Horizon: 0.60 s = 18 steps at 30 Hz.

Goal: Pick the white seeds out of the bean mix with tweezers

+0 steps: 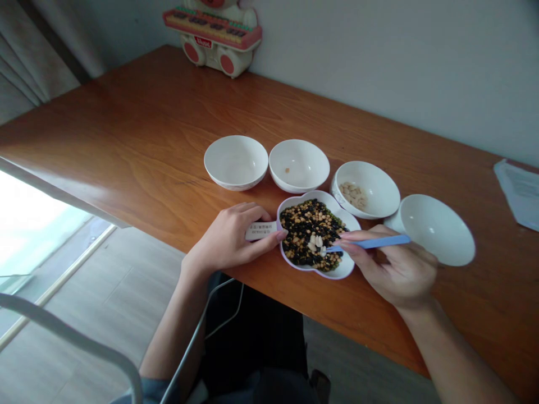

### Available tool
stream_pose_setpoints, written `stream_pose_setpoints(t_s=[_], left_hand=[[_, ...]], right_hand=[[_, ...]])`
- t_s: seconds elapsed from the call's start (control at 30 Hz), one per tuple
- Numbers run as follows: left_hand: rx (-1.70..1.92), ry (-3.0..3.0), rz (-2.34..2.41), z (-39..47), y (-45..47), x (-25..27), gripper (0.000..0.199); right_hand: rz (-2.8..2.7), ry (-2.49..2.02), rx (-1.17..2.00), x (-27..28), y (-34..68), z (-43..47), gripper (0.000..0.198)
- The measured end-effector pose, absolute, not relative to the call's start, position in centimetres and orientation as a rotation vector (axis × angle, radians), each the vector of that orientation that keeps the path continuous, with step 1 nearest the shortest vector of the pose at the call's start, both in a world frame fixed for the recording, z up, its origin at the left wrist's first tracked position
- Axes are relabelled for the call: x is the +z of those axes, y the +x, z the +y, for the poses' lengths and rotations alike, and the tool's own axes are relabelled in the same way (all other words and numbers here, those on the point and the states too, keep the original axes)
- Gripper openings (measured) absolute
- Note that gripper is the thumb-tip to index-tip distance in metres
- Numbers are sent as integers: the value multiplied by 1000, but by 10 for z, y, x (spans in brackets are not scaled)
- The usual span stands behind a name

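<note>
A flower-shaped white dish (347, 268) with a lilac rim lies near the table's front edge. It holds a mix of black, tan and green beans or grains (309, 224), with a few pale seeds (315, 243) on top. My left hand (231, 233) grips the dish's left side, thumb on the rim, where a white printed label strip (261, 230) shows between thumb and forefinger. Pinched in my right hand (396, 264) is a slim light-blue tweezers-like tool (381, 242). Its tip reaches into the dish beside the pale seeds; whether it grips one is too small to tell.
White bowls stand in a row behind the dish: a far-left bowl (236, 160), one with a small tan bit (298, 163), one with pale seeds (366, 188), and a right bowl (442, 230) partly behind my right hand. A toy piano (214, 33) stands by the wall.
</note>
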<state>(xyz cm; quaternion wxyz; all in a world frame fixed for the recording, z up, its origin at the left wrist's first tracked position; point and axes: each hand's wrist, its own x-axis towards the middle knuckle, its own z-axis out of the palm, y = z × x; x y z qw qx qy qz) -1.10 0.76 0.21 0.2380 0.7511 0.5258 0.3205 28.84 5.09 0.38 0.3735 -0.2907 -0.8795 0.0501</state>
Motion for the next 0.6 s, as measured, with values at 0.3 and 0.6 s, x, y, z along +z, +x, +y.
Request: stream_pose_setpoints(t_s=[0.3,0.6], left_hand=[[875,2059,1450,7,-11,2,30],[883,2069,1445,8,-11,1,30]], right_hand=[[-2174,-722,142,5,288,47,25],[-2004,-758,-141,4,311,55,46]])
